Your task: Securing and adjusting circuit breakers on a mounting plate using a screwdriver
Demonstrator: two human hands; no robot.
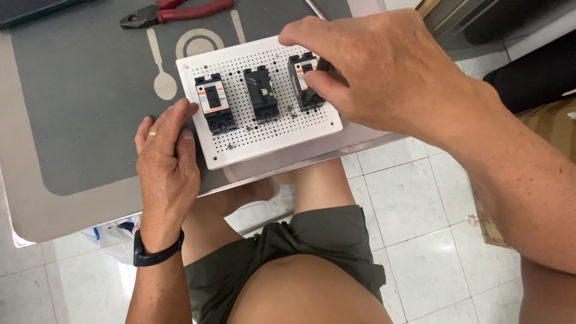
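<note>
A white perforated board (282, 129) lies on the grey table (78, 120) and carries three black circuit breakers in a row. My left hand (167, 165) lies flat on the table against the board's left edge, next to the left breaker (214, 102). The middle breaker (262, 93) stands untouched. Reaching in from the right, my right hand (372, 75) pinches the right breaker (303, 78) between thumb and fingers and hides part of it.
Red-handled pliers (174, 12) lie at the table's far edge. The table's front edge runs just below the board. Beneath it are my knees, white floor tiles, a plastic bag (114, 234) at left and a cardboard box (558, 138) at right.
</note>
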